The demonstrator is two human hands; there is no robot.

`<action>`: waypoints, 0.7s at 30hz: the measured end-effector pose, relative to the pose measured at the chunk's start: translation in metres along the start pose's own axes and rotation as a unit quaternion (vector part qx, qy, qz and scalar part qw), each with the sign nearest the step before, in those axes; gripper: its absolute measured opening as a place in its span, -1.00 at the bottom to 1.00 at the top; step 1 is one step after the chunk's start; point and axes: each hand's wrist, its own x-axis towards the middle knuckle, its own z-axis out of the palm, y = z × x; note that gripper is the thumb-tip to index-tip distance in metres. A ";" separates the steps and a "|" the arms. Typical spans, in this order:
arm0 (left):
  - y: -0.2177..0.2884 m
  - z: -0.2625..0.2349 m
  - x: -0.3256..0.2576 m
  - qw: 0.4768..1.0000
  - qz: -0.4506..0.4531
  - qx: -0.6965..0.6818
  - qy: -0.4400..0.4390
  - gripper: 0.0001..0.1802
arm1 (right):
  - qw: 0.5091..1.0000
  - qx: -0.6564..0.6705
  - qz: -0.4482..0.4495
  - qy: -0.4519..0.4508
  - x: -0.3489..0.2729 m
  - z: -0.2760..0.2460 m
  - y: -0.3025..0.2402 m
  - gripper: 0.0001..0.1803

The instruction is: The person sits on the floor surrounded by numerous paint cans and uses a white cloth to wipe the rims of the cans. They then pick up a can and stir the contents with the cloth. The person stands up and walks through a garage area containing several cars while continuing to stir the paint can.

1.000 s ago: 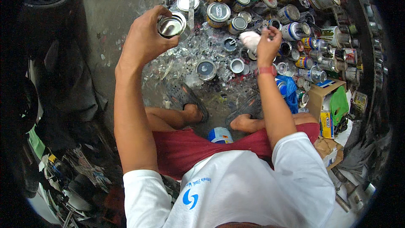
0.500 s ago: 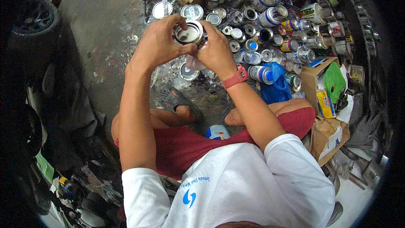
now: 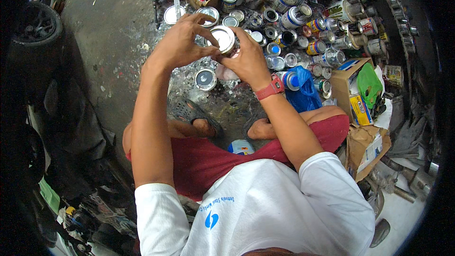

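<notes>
Both hands clamped on it now, left hand curled over the small silver tin and right hand gripping beneath, held above the paint-spattered floor beside crowded paint cans.

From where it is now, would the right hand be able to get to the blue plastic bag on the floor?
Probably yes, but not freely: the right hand is clasped with the left hand on a small metal tin. The blue plastic bag lies just beside the right wrist, nothing between.
</notes>
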 end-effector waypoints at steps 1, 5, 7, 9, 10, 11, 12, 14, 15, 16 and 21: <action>0.000 0.001 -0.002 1.000 0.013 0.019 0.021 -0.76 | 1.000 -0.003 -0.002 -0.001 0.000 0.000 0.000 -0.22; -0.002 -0.002 -0.003 1.000 -0.009 0.006 0.000 -0.76 | 1.000 -0.011 -0.001 -0.005 0.002 0.001 -0.005 -0.20; 0.000 -0.005 -0.003 1.000 -0.008 0.007 -0.001 -0.76 | 1.000 -0.012 -0.004 -0.003 0.003 0.004 -0.003 -0.19; -0.002 -0.006 -0.005 1.000 0.000 0.005 0.010 -0.76 | 1.000 -0.014 -0.007 -0.004 0.004 0.006 -0.002 -0.17; -0.004 -0.007 -0.005 1.000 0.004 0.004 0.016 -0.76 | 1.000 -0.016 -0.008 -0.004 0.004 0.007 -0.002 -0.17; -0.005 -0.007 -0.006 1.000 0.014 0.010 0.021 -0.76 | 1.000 -0.018 -0.009 -0.006 0.005 0.008 -0.002 -0.16; -0.006 -0.007 -0.006 0.999 0.023 0.015 0.027 -0.76 | 1.000 -0.017 -0.006 -0.008 0.006 0.009 -0.002 -0.16; -0.008 -0.008 -0.007 0.999 0.031 0.024 0.037 -0.76 | 1.000 -0.015 0.001 -0.012 0.007 0.010 -0.001 -0.15; -0.009 -0.007 -0.007 0.998 0.029 0.027 0.041 -0.76 | 1.000 -0.016 -0.004 -0.014 0.008 0.011 -0.001 -0.15; -0.010 -0.007 -0.008 0.998 0.027 0.031 0.046 -0.77 | 1.000 -0.016 -0.009 -0.016 0.008 0.011 -0.001 -0.15; -0.014 -0.023 -0.010 0.996 0.005 -0.026 0.083 -0.76 | 0.998 -0.044 -0.033 -0.035 0.002 0.007 -0.003 -0.18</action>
